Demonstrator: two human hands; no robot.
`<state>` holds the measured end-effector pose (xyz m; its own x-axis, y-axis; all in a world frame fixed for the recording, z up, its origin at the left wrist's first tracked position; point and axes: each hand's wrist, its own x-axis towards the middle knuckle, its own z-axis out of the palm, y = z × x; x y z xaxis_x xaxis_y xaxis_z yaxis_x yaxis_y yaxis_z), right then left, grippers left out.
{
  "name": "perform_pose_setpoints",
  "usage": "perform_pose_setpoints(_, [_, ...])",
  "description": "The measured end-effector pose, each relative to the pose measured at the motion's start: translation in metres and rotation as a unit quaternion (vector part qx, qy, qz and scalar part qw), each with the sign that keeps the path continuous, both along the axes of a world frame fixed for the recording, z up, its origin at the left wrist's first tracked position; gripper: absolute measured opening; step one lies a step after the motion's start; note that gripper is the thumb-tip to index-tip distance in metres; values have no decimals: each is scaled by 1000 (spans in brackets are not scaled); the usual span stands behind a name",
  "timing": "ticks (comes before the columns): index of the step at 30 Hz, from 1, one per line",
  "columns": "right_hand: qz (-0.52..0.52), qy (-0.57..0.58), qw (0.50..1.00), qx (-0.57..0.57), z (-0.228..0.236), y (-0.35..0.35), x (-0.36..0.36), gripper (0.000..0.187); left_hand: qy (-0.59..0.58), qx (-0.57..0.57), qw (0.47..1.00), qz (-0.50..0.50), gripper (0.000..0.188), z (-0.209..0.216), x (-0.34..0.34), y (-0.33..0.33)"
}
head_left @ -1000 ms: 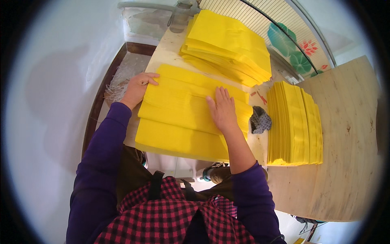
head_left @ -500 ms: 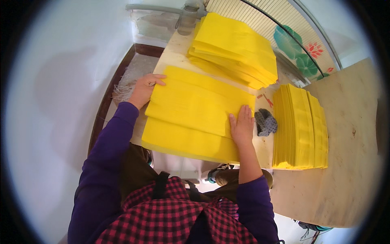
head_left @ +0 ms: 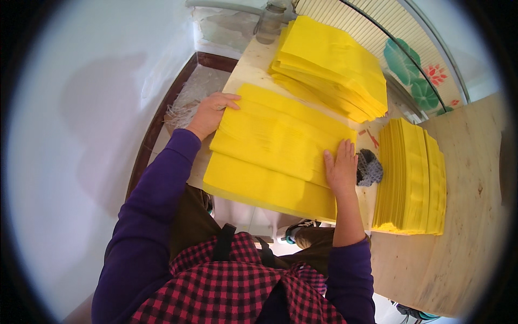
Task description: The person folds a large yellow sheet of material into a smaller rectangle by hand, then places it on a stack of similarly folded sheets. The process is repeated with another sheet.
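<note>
A folded yellow fabric sheet (head_left: 280, 137) lies on top of a wider yellow sheet (head_left: 259, 186) on the table before me. My left hand (head_left: 213, 114) grips the upper left edge of the folded sheet, its fingers bent over the top and its thumb mostly hidden. Near the right edge, my right hand (head_left: 342, 167) rests flat on the fabric with its fingers stretched out. Faint ripples run across the folded layer between both hands. Close beside my right hand is a crumpled grey cloth-like piece (head_left: 369, 167).
Beyond the sheets sits a loose pile of yellow fabric (head_left: 334, 62). To the right stands a tight stack of folded yellow pieces (head_left: 407, 178) by a wooden board (head_left: 464, 205). A glass jar (head_left: 270, 24) is at the far corner; small red scraps (head_left: 373, 137) lie near the stack.
The whole scene has shifted rightward in the view. Both hands stay at the same places on the folded sheet, whose surface now shows more ripples.
</note>
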<state>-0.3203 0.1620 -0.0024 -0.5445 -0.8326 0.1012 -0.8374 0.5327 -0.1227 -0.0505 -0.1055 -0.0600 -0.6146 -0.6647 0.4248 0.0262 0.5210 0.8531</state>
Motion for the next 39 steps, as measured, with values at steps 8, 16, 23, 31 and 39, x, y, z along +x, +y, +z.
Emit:
perform_pose_setpoints(8, [46, -30, 998, -31, 6, -30, 16, 71, -1, -8, 1000, 9, 13, 1, -2, 0])
perform_pose_setpoints(16, [41, -30, 999, 5, -9, -28, 11, 73, -2, -23, 1000, 12, 12, -2, 1, -1])
perform_pose_setpoints(23, [56, -16, 998, -4, -18, -24, 1, 74, -46, -74, 996, 35, 16, 0, 11, -6])
perform_pose_setpoints(31, [41, -13, 999, -9, -17, -23, 4, 76, -11, -22, 993, 120, 23, 52, 22, 5])
perform_pose_setpoints(39, [37, -9, 999, -19, -19, -23, 5, 76, -183, -212, 960, -11, 43, 87, -68, 89])
